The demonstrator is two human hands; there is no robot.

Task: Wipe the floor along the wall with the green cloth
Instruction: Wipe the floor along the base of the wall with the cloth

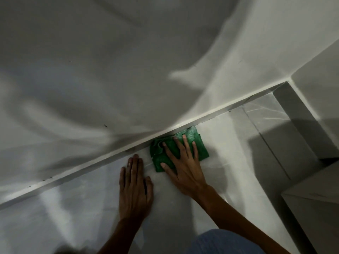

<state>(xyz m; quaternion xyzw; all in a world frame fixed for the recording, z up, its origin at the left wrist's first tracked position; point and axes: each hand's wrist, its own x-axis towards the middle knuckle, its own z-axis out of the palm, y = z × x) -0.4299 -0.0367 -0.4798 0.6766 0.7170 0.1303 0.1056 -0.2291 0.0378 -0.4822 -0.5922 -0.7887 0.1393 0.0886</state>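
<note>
The green cloth [194, 138] lies crumpled flat on the pale tiled floor [229, 143], its far edge against the white skirting [102, 162] at the foot of the wall [110, 70]. My right hand [183, 162] presses down on the cloth with fingers spread, covering its near half. My left hand [134, 186] rests flat on the bare floor just left of the cloth, fingers together, fingertips near the skirting, holding nothing.
The wall and skirting run diagonally from lower left to a corner [288, 83] at upper right. A white cabinet or box [315, 208] stands at the right edge. My knee in blue fabric [223, 242] is at the bottom.
</note>
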